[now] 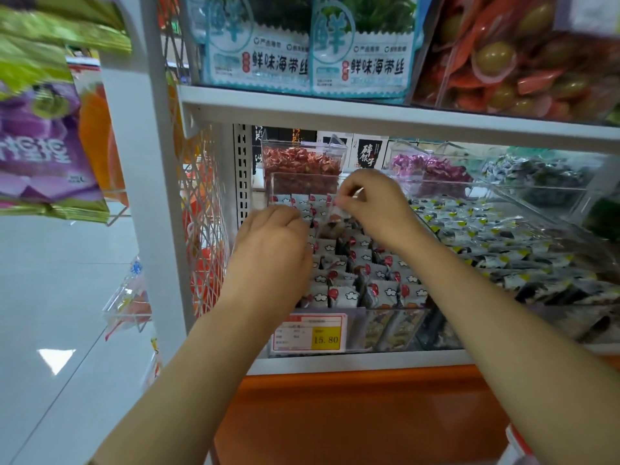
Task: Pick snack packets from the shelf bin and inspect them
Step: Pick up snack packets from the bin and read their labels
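Both hands reach into the shelf bin, a clear plastic trough on the lower shelf of a white store rack. The bin is packed with rows of small white packets printed with red balloons and clouds. The right hand is raised above the rear rows, thumb and forefinger pinching the top edge of one snack packet, which hangs lifted clear of the others, its dark contents showing through the lower part. The left hand sits just beside that packet on its left, back turned to the camera and fingers curled under; the fingertips are hidden, so I cannot tell whether it grips the packet's edge or holds nothing. A price tag reading 15.80 on a yellow patch is fixed to the bin's front wall.

Just to the right, a neighbouring bin holds similar packets with yellow marks. Behind stand smaller clear bins of red-wrapped sweets, purple-wrapped ones and dark blue-green ones. The upper shelf carries pale blue seaweed packs and a clear box of red pouches with round yellow-green items inside. A purple bag hangs at the left, over a pale tiled floor, and an orange panel runs below the rack
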